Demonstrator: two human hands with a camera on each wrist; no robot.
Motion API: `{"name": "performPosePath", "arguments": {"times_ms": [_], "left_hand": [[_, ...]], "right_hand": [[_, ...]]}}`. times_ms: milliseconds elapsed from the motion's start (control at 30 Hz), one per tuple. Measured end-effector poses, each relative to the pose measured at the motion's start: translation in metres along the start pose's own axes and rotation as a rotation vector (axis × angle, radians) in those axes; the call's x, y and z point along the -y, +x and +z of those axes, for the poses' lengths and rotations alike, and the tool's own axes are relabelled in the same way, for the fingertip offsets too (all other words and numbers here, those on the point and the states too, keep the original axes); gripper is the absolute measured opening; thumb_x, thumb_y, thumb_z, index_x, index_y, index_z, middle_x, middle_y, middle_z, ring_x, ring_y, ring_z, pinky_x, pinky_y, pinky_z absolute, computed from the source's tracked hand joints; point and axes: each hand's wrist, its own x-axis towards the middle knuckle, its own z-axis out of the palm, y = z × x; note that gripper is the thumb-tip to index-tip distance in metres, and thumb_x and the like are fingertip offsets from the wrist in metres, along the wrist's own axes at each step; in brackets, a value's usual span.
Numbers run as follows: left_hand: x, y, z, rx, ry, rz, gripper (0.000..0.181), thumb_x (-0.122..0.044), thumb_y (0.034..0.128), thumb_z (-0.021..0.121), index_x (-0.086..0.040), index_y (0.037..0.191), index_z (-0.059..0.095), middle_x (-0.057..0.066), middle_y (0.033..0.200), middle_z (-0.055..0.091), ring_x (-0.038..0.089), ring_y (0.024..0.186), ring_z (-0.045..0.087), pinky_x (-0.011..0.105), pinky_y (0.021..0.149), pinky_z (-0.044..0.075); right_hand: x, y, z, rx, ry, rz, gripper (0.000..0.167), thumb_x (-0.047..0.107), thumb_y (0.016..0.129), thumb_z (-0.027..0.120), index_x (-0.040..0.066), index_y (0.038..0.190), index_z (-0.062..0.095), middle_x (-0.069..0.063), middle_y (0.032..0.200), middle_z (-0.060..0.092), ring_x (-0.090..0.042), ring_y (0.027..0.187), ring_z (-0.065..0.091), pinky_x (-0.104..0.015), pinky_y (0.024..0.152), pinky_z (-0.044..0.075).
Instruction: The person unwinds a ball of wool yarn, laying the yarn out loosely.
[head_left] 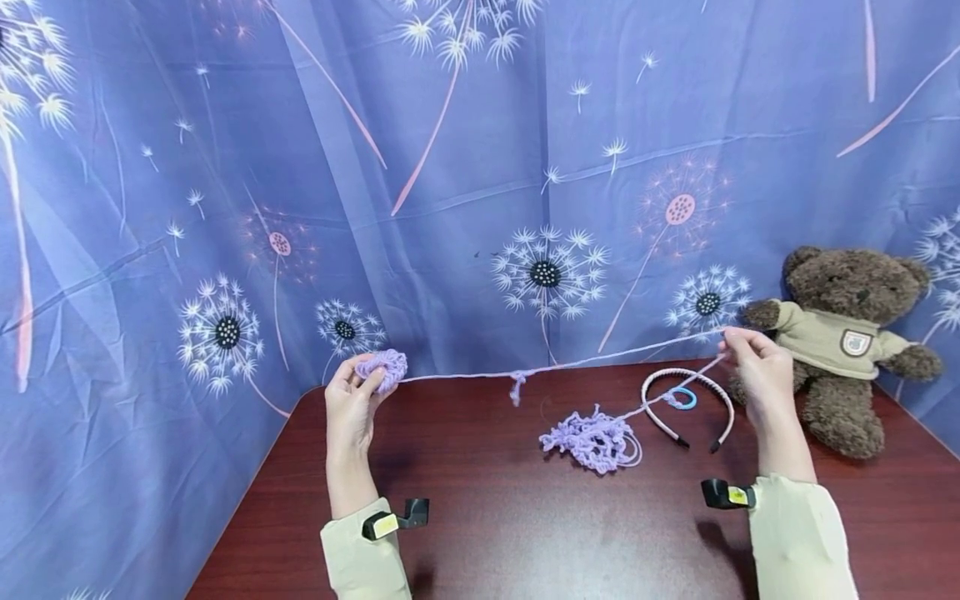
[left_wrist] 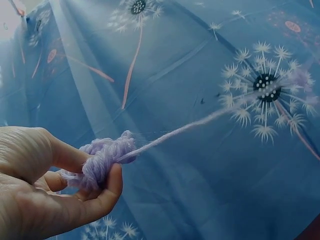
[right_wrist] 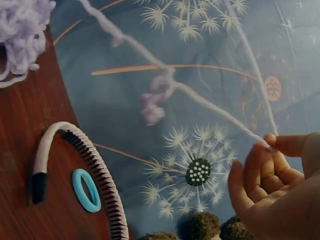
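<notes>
A small wound ball of lilac yarn (head_left: pixel 388 369) sits in my left hand (head_left: pixel 351 408), gripped between thumb and fingers. From it a single strand (head_left: pixel 442 377) runs taut to the right, with a small knotted tuft (head_left: pixel 517 386) hanging midway. My right hand (head_left: pixel 759 375) pinches that strand between thumb and fingertips, above the table's right side. Below the pinch, the yarn slopes back down to a loose tangled heap of lilac yarn (head_left: pixel 592 442) on the table. In the right wrist view, another knotted tuft (right_wrist: pixel 154 107) dangles from one of the strands.
A pale wrapped headband (head_left: pixel 651 392) and a light-blue ring (head_left: pixel 684 398) lie on the dark red table (head_left: pixel 480 500) beneath the right-hand yarn. A brown teddy bear (head_left: pixel 843 333) in a beige top sits at the back right. A blue dandelion-print curtain (head_left: pixel 465 250) hangs behind.
</notes>
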Motion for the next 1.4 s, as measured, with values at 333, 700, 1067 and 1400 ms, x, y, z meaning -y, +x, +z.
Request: {"name": "performPosePath", "arguments": {"times_ms": [333,700,1067,1400], "left_hand": [[-0.001,-0.007,0.019,0.071,0.012,-0.01,0.031,0.016,0.09,0.051,-0.014,0.092,0.06,-0.003,0.09,0.064,0.009,0.073,0.065,0.024,0.062,0.06],[0.003,-0.008,0.029,0.117,0.035,-0.027,0.028,0.014,0.0907,0.051,-0.013,0.094,0.059,-0.002,0.096,0.063,0.01,0.084,0.067,0.026,0.066,0.061],[0.006,-0.008,0.034,0.119,0.029,-0.048,0.028,0.015,0.0903,0.051,-0.012,0.095,0.058,-0.001,0.097,0.062,0.011,0.085,0.066,0.028,0.068,0.062],[0.004,-0.007,0.026,0.089,0.015,-0.025,0.031,0.016,0.0901,0.051,-0.014,0.091,0.06,-0.002,0.095,0.063,0.011,0.082,0.066,0.027,0.065,0.062]], "right_hand": [[-0.024,-0.004,0.021,0.296,-0.441,-0.062,0.015,0.019,0.099,0.054,0.022,0.095,0.068,0.031,0.073,0.06,0.012,0.069,0.059,-0.007,0.064,0.052],[-0.064,-0.061,0.112,0.662,-0.656,-0.213,0.03,0.016,0.096,0.059,-0.003,0.12,0.062,-0.022,0.113,0.069,-0.015,0.094,0.068,-0.028,0.085,0.056],[-0.11,-0.107,0.161,0.95,-0.798,-0.284,0.027,0.014,0.095,0.06,-0.003,0.114,0.067,-0.013,0.098,0.074,-0.02,0.092,0.069,-0.032,0.087,0.055],[-0.096,-0.086,0.147,0.815,-0.715,-0.192,0.017,0.014,0.095,0.06,0.0,0.096,0.07,-0.017,0.079,0.068,-0.008,0.07,0.058,-0.018,0.065,0.05]]}}
